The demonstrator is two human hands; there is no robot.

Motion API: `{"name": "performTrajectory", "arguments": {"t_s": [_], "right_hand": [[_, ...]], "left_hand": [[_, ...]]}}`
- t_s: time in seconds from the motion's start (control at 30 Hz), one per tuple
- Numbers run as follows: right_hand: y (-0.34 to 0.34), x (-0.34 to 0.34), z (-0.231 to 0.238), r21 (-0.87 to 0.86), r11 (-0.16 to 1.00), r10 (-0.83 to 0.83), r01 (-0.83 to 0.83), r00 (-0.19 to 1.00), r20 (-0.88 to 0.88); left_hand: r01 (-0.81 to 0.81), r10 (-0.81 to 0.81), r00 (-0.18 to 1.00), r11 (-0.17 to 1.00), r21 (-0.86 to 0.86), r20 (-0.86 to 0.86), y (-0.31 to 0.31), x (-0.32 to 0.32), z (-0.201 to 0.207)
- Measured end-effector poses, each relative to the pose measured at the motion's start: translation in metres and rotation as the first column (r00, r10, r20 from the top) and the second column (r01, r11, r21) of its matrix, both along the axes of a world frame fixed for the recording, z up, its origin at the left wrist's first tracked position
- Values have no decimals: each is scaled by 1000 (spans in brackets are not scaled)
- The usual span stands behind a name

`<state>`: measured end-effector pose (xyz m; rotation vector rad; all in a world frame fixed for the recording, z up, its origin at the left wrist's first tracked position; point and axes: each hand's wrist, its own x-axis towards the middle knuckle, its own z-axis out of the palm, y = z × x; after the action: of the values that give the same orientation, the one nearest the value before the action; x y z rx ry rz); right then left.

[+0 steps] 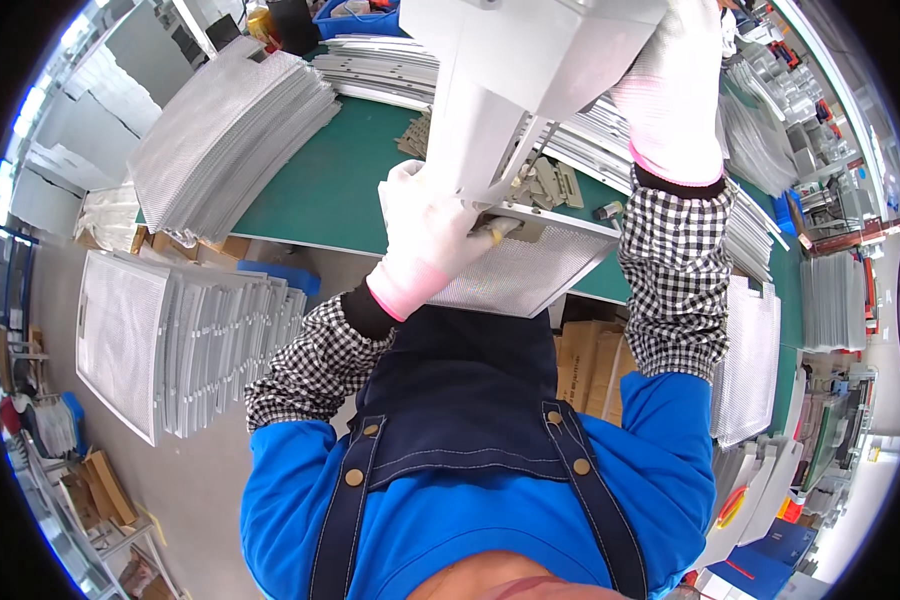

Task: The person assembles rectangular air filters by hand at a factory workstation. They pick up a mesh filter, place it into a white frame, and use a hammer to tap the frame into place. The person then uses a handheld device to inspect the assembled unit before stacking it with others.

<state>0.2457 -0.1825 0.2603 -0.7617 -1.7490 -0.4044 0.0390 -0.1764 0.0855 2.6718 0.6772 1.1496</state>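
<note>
A large white angular housing (485,100) is raised close in front of me, its upper part cut off by the frame's top edge. My left hand (425,225), in a white glove with a pink cuff, is closed round the housing's lower end, thumb pointing right. My right hand (670,95), gloved alike, grips the housing's right side; its fingers are largely hidden at the top edge. Below the housing, a mesh panel (515,265) in a pale frame juts over the table's near edge. Small beige-grey clips (550,185) lie behind the housing.
A tall stack of mesh panels (235,140) stands on the green table (310,180) at left. More panels (160,345) stand on edge below it. Flat metal strips (380,65) lie at the back. Cardboard boxes (588,365) sit under the table; other panels (748,360) stand at right.
</note>
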Motion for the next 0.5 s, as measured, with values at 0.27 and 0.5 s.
{"name": "performTrajectory", "arguments": {"t_s": [0.27,0.5], "right_hand": [[-10,-16,6,-176,977,65,-125,947,-314],[-9,5,4,120,993,-40,22,988,149]], "left_hand": [[49,-50,995,999,11,84,2,8,-17],[58,-56,992,998,-7,111,2,15,-20]]}}
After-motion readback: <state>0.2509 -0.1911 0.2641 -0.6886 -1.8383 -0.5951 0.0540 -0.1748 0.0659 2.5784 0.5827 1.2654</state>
